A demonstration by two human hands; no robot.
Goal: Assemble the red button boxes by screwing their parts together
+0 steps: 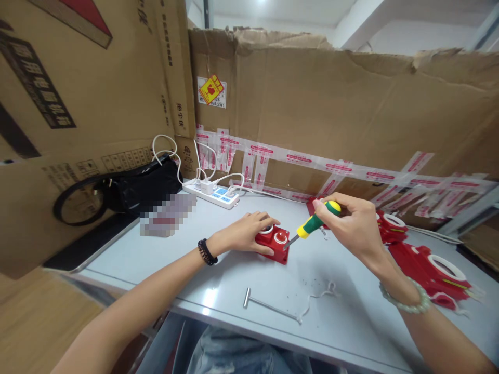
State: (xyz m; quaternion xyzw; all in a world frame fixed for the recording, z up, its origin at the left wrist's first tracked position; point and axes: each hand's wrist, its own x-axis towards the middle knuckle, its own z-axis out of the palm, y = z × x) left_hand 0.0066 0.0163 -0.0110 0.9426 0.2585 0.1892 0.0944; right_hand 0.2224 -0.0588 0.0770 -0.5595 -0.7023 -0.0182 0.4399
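Note:
A small red box-shaped housing [279, 254] with two round fittings ringed in white rests on the table. My left hand [249, 231] is wrapped over its left side and holds it against the tabletop. In my right hand [353, 221] is a screwdriver [314, 223] with a green and yellow handle. Its shaft slants down to the left, and the tip is at the right edge of the housing's top face. Whether the tip sits in a screw cannot be made out. In front of the housing lies a T-shaped metal rod [273, 307].
Larger red parts with white rings [432, 270] lie at the right. A white power strip [216, 195] with plugged-in cables stands behind my left hand, beside a black bag [144, 182]. Tall cardboard [312, 104] walls the back. A thin white strand [317, 296] lies near the rod.

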